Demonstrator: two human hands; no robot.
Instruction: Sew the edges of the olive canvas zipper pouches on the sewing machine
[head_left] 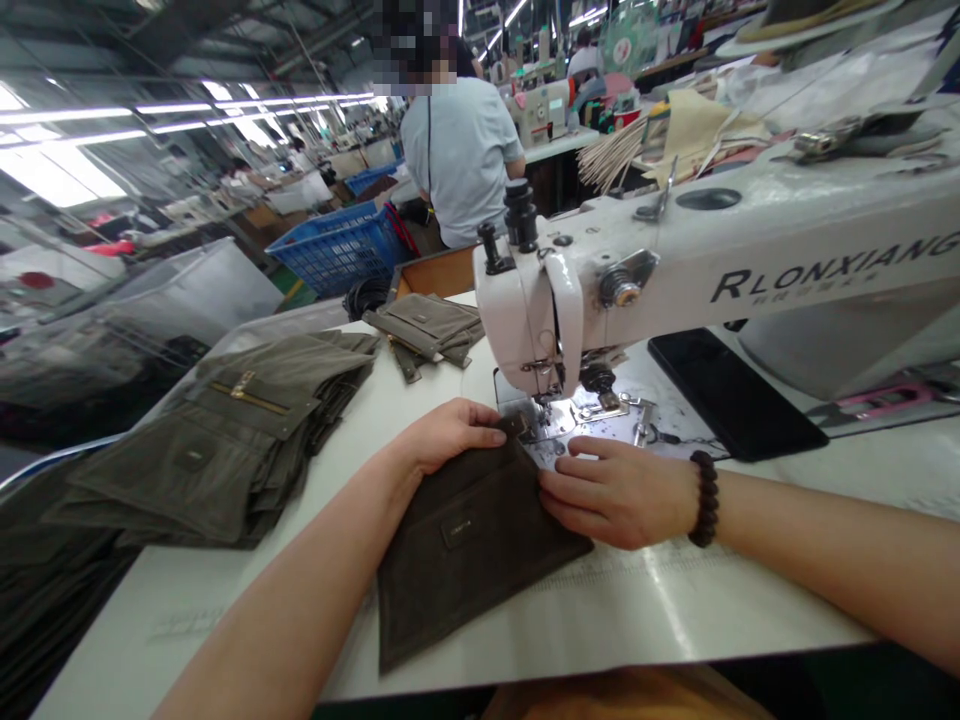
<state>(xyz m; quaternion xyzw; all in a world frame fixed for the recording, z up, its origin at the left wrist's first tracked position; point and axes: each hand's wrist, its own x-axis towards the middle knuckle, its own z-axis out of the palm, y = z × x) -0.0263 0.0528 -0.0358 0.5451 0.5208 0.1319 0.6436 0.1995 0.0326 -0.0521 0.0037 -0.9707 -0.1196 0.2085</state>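
Observation:
A dark olive fabric panel (pixel 480 545) with a small label patch lies flat on the sewing machine table, its upper corner at the presser foot of the white sewing machine (pixel 525 335). My left hand (pixel 454 437) holds the panel's upper edge close to the needle area, thumb on top and some fingers hidden. At the panel's right edge, my right hand (pixel 600 490) grips it with curled fingers; a dark bead bracelet circles that wrist. The metal needle plate (pixel 559 415) shows just beyond both hands.
Left on the table is a stack of olive fabric panels (pixel 225 430) with zips. Smaller fabric pieces (pixel 431 325) lie behind. A black phone (pixel 735 395) and pink-handled snips (pixel 892 398) rest right. Beyond are a blue crate (pixel 337 245) and a seated person (pixel 465 150).

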